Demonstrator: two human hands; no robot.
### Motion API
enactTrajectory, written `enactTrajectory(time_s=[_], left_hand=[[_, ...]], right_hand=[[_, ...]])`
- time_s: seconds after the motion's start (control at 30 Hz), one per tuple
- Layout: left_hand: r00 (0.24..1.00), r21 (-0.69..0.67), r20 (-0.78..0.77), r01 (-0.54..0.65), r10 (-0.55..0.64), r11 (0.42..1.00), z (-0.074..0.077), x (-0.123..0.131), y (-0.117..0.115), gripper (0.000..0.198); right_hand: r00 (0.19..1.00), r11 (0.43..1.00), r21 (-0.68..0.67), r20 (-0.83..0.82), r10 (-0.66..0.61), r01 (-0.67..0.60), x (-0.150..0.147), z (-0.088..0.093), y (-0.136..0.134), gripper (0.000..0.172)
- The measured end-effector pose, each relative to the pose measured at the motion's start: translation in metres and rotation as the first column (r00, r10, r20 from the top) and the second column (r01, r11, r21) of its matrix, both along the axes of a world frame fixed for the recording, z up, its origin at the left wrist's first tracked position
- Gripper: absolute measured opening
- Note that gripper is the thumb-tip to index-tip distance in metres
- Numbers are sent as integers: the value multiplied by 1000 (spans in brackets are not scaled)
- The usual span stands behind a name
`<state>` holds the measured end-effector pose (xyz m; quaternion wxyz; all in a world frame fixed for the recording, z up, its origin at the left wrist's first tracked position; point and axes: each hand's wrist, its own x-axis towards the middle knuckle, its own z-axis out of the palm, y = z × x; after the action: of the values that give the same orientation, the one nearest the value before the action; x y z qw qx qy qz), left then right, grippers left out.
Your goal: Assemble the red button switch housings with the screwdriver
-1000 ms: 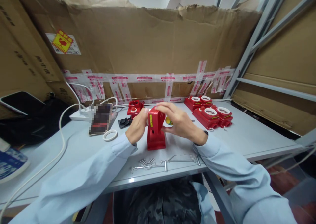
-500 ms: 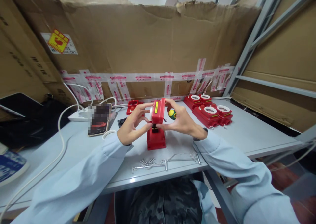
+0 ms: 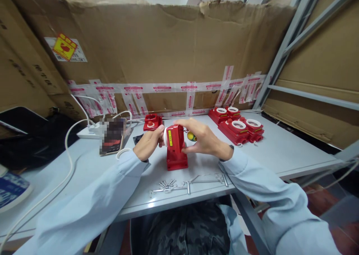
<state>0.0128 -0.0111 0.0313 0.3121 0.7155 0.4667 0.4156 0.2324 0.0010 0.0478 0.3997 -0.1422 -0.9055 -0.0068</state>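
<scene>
A red housing cover (image 3: 174, 139) with a yellow label and a white ring (image 3: 165, 136) stands tilted on edge over a red base box (image 3: 177, 163). My left hand (image 3: 149, 143) is closed at the ring side of the cover, its fingertips partly hidden. On the opposite side, my right hand (image 3: 206, 138) grips the cover between the thumb below and the fingers above. Behind that hand shows part of a yellow-and-green rounded thing (image 3: 192, 136), perhaps a tool handle. Small metal screws (image 3: 167, 184) and hex keys (image 3: 189, 188) lie near the table's front edge.
Several assembled red units (image 3: 238, 129) with white rings stand at the back right. Another red part (image 3: 152, 122) sits behind my left hand. A phone (image 3: 113, 137) leans by a white power strip (image 3: 88, 133) at left, with a white cable (image 3: 70, 150) running forward. Cardboard (image 3: 168, 41) walls the back.
The cover has come down closer to the base and turned, with its white ring facing left. My left hand has curled its fingers in by the ring. The dark part beneath is now hidden.
</scene>
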Motion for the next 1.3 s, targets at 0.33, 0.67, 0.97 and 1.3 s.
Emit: enactTrajectory(time_s=[0.33,0.67,0.97,1.3], left_hand=[[951,481,-50,291,-306,827,5,-2,-13,51],[945,182,204,220,-256,958,0,-4,-6,45],[913,-183,370,256,-175,949,1,-1,2,37],[941,-111,271,241,-204,964,-3,-5,-1,44]], right_hand=[[984,944,-328,-159,-74,18,0,0,3,80],[994,984,-180,-108,-28,8,0,-3,6,76],[982,969,176,44,-182,172,0,-1,1,54],[987,980,128,39,-157,150,-3,-7,4,62]])
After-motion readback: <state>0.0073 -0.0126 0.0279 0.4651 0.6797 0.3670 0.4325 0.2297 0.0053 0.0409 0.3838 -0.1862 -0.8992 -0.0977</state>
